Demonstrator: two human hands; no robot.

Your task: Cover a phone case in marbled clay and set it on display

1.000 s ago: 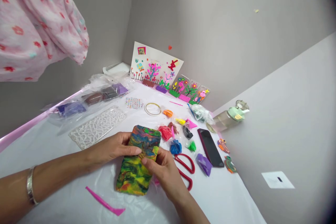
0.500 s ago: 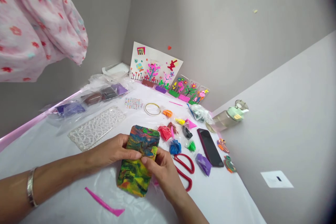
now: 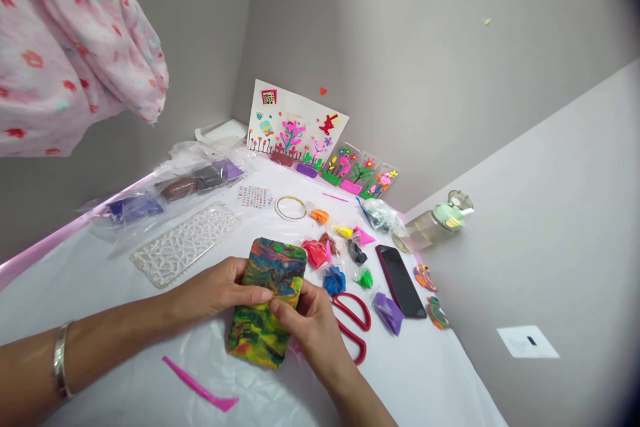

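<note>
Along the left edge hangs a pink flowered cloth (image 3: 85,60), and below it a silver bangle (image 3: 61,360) circles the left wrist. Clear bags (image 3: 175,187) with purple, brown and black contents lie by the far-left side of the white table cover (image 3: 415,373); nearer is a clear case with a web-like pattern (image 3: 186,243). Toward the front lies 1 magenta tool (image 3: 200,383).

Left hand (image 3: 225,287) grips the upper left side of a marbled slab (image 3: 261,333), its thumb across the front and its other fingers mostly hidden behind. The slab, swirled in green, yellow, blue and orange, is tilted over the front middle of the table; whether its lower end touches the cover cannot be told. Beyond are a sheet of gems (image 3: 255,197), a picture board (image 3: 295,120) leaning on the wall, a thin gold ring (image 3: 290,219) and 3 decorated panels (image 3: 363,171).

Right hand (image 3: 313,320) grasps the slab's right edge, thumb on the front just beside the left thumb, fingers curled and partly hidden. Near it are red scissor handles (image 3: 368,320) and small coloured packets (image 3: 335,279). Farther right come a purple packet (image 3: 389,313), a dark phone (image 3: 401,280) and a bottle (image 3: 430,230) with a pale green top.
</note>
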